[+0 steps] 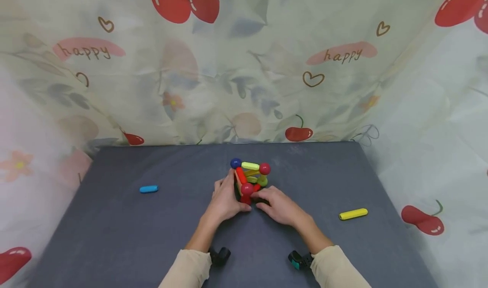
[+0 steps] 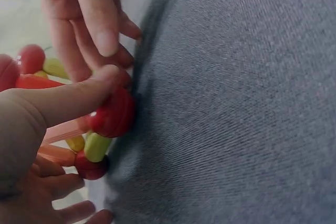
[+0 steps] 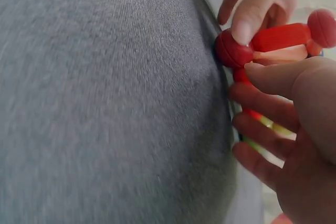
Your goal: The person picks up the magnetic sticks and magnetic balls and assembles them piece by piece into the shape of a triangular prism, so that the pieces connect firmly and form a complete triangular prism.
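Note:
A small frame of magnetic sticks and balls stands on the table, with a blue ball (image 1: 236,163) and a crimson ball (image 1: 264,168) joined by a pale yellow stick (image 1: 250,166). Nearer stands another crimson ball (image 1: 247,189) above a low red ball (image 2: 113,114). My left hand (image 1: 224,198) grips the frame's left side, its thumb pressing that low ball and its fingers behind. From the right, my right hand (image 1: 280,205) pinches a red stick (image 3: 240,75) beside the low ball between thumb and forefinger; its other fingers are loosely bent. Fingers partly hide this corner.
A blue stick (image 1: 148,189) lies on the dark grey table (image 1: 171,237) to the left, and a yellow stick (image 1: 353,214) lies to the right. Behind the table hangs a cherry-patterned cloth (image 1: 228,67), which also covers both sides.

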Available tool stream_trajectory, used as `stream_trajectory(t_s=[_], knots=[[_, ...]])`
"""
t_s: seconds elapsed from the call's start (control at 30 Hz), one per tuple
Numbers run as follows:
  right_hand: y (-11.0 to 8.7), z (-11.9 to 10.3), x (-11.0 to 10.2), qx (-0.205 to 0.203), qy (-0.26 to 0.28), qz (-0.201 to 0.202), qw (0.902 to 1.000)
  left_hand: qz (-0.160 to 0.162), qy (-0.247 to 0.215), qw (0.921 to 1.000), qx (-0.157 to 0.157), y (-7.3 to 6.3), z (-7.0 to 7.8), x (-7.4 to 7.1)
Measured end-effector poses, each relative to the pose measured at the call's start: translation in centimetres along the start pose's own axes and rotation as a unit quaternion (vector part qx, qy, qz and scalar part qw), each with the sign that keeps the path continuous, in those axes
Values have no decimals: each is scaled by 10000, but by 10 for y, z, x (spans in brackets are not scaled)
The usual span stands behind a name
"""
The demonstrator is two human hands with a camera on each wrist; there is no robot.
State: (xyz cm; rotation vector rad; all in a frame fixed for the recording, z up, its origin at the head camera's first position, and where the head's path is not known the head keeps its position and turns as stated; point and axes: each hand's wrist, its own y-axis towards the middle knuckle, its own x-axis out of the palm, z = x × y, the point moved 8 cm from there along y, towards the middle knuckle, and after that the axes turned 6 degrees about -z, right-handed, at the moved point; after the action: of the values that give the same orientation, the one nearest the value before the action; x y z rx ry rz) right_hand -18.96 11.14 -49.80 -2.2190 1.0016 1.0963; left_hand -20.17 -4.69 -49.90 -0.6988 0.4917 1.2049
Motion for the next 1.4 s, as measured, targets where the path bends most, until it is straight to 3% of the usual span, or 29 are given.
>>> stream_trajectory(t_s=[0.2, 0.4, 0.6, 0.83, 1.2, 1.4], knots=[[-23, 11, -10, 475, -759, 154, 9959, 287, 65, 9996, 44, 5, -5, -3], [-62, 50, -30, 1108, -1172, 504, 9856, 898, 305, 9955, -16, 5, -10, -16], [-110, 97, -56, 1742, -986, 691, 9773, 1231, 452, 9913, -136, 6, -15, -21], [-160, 143, -75, 2563, -608, 657, 9624, 1225, 173, 9916, -368, 9, -22, -27], [-189, 158, -80, 2531, -217, 606, 9653, 1193, -27, 9915, -521, 11, -24, -28], [-191, 156, -82, 2166, -380, 741, 9727, 1118, -91, 9915, -658, 12, -26, -26]])
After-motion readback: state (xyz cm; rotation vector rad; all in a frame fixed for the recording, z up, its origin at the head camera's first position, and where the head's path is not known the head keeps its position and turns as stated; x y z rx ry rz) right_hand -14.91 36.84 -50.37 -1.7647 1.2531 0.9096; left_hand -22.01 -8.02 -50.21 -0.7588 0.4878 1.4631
